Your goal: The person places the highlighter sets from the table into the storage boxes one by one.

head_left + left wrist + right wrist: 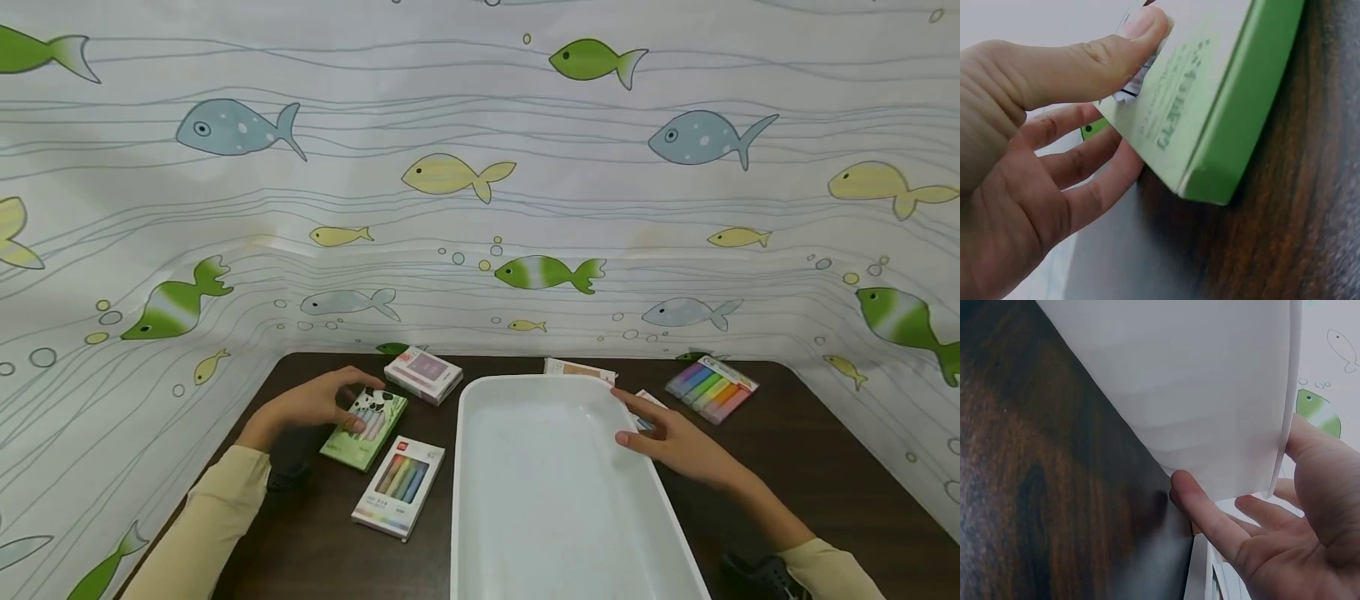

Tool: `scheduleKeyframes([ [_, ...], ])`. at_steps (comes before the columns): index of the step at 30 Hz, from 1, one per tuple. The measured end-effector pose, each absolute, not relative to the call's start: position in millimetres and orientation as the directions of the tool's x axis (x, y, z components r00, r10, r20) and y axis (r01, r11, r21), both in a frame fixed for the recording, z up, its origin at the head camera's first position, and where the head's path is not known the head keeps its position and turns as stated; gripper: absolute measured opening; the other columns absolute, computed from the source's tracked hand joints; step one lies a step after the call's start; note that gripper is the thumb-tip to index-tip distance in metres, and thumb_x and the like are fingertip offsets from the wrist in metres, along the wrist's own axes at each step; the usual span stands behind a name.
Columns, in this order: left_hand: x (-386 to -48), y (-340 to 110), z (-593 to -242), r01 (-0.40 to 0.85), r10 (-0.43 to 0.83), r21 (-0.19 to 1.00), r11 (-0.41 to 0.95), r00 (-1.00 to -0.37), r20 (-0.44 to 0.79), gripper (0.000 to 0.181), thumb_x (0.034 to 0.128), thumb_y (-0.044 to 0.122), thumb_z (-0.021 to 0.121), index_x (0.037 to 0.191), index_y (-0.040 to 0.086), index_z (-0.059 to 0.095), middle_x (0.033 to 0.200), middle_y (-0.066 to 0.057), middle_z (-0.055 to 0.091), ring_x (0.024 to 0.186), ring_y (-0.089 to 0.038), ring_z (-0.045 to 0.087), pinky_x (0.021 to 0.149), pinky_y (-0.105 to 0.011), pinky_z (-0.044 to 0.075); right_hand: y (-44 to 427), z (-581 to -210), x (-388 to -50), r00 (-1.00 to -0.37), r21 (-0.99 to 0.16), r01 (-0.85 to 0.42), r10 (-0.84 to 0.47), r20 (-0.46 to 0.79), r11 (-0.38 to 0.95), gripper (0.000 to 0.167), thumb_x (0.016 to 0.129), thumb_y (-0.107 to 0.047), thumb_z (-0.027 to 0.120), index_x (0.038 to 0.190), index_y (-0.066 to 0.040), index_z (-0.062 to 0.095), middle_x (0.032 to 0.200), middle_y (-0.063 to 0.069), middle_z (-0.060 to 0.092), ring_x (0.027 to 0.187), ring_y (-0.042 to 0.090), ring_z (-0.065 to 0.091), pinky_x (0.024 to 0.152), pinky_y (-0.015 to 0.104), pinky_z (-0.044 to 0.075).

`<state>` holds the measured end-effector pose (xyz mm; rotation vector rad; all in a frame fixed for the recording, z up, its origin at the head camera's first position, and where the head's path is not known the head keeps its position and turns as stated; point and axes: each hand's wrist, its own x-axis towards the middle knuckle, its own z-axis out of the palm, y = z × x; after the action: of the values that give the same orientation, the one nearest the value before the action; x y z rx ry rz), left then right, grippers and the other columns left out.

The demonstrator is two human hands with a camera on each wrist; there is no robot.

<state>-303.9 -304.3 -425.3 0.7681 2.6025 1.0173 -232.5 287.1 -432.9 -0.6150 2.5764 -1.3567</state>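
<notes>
My left hand (322, 402) grips a green flat box of highlighters (367, 429) with a cow print, at the left of the table. In the left wrist view the thumb lies on the face of the box (1191, 94), and the fingers reach around its edge. My right hand (678, 442) holds the right rim of a long white tray (555, 500). In the right wrist view the thumb goes over the tray's rim, while fingers (1204, 512) touch the outer wall of the tray (1197, 394).
A white box of colored pens (400, 487) lies left of the tray, with a pinkish-white box (423, 373) behind it. Another box (581, 369) shows partly beyond the tray's far end. A rainbow marker pack (712, 388) lies at the far right. Fish-print cloth surrounds the dark table (795, 467).
</notes>
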Motion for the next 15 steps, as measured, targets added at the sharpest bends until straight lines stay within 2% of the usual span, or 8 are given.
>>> scheduleKeyframes([
  [7, -310, -317, -434, 0.270, 0.545, 0.843, 0.465, -0.838, -0.032, 0.055, 0.0932, 0.020, 0.078, 0.143, 0.007, 0.058, 0.145, -0.016, 0.049, 0.111, -0.036, 0.062, 0.086, -0.045, 0.055, 289, -434, -232, -0.904, -0.815, -0.281, -0.425, 0.047, 0.506, 0.066, 0.103, -0.031, 0.065, 0.161, -0.030, 0.035, 0.164, 0.012, 0.025, 0.128, 0.047, 0.052, 0.089, 0.048, 0.056],
  [11, -312, -320, -434, 0.202, 0.529, 0.892, 0.405, -0.847, -0.048, 0.054, 0.0934, 0.018, 0.078, 0.142, 0.005, 0.060, 0.146, -0.014, 0.049, 0.110, -0.034, 0.063, 0.087, -0.045, 0.056, 288, -435, -233, -0.898, -0.822, -0.292, -0.435, 0.060, 0.490, 0.066, 0.102, -0.030, 0.066, 0.161, -0.029, 0.035, 0.165, 0.011, 0.026, 0.135, 0.049, 0.043, 0.091, 0.047, 0.055],
  [15, -313, -320, -432, 0.201, 0.536, 0.901, 0.385, -0.843, -0.041, 0.049, 0.0938, 0.017, 0.078, 0.139, 0.003, 0.062, 0.144, -0.015, 0.050, 0.110, -0.036, 0.063, 0.087, -0.048, 0.055, 288, -436, -232, -0.897, -0.862, -0.248, -0.441, 0.032, 0.443, 0.066, 0.102, -0.026, 0.066, 0.161, -0.027, 0.035, 0.164, 0.018, 0.024, 0.129, 0.044, 0.052, 0.082, 0.043, 0.058],
])
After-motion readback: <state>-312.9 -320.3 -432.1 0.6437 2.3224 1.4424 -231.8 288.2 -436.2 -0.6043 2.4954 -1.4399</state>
